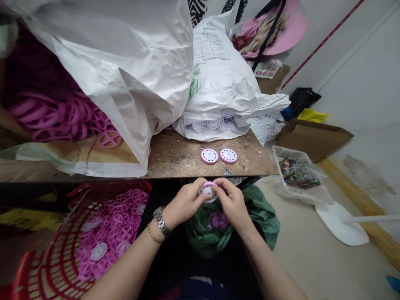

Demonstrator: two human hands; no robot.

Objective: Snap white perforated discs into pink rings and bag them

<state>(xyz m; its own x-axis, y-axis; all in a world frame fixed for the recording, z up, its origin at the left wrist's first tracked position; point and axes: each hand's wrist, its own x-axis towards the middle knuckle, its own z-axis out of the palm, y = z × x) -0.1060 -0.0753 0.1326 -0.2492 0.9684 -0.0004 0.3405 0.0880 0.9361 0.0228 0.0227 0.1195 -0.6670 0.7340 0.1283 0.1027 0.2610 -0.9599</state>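
Observation:
Between my two hands, just off the table's front edge, is a white disc with a pink rim (207,192). My left hand (186,200) is closed on its left side, the thumb resting on the white face. On the right side, my right hand (231,202) grips the same disc, its thumb also on the face. Two similar pink-rimmed discs, a left one (209,156) and a right one (228,156), lie flat side by side on the brown tabletop (178,154). Below my hands hangs a green bag (262,216) with pink and white pieces inside.
An open white sack (137,54) at left spills pink spoked rings (110,139). Another sack (221,79) holds white discs (215,122). A red basket (59,241) of pink rings stands at lower left. To the right are a white bin (292,192) and a cardboard box (315,137).

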